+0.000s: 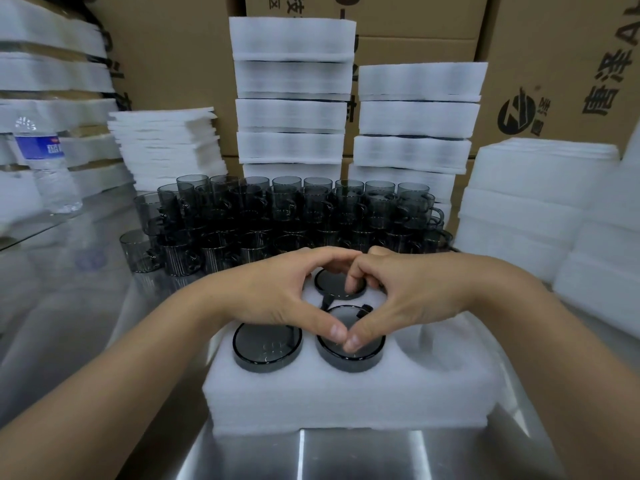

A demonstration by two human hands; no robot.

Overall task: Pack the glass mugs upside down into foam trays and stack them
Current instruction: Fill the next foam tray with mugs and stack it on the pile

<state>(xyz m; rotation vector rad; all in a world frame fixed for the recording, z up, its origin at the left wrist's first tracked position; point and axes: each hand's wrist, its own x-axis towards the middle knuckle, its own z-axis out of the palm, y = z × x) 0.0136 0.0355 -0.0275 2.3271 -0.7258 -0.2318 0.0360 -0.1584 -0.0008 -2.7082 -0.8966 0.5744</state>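
1. The left hand (277,289) and right hand (408,292) hover over a white foam tray (346,400), together forming a heart shape: thumb tips touching at the bottom, curled fingers meeting at the top
2. Neither hand grasps anything; both are curled on themselves, though the right fingertips (353,282) may just brush the rear mug (329,284), which is hard to tell from this angle
3. The tray sits on a steel table (311,455) and holds three dark glass mugs upside down, bases up: the rear one, a front left mug (266,344), and a front middle mug (370,355) beneath the thumbs
4. The front right pocket (426,344) holds no mug
5. Behind the tray stands a crowd of loose mugs (284,209), stacked two high
6. Farther back rise two stacks of foam trays (291,98), with cardboard boxes (554,46) behind
7. A water bottle (45,161) stands at the far left, near a pile of foam sheets (162,147)
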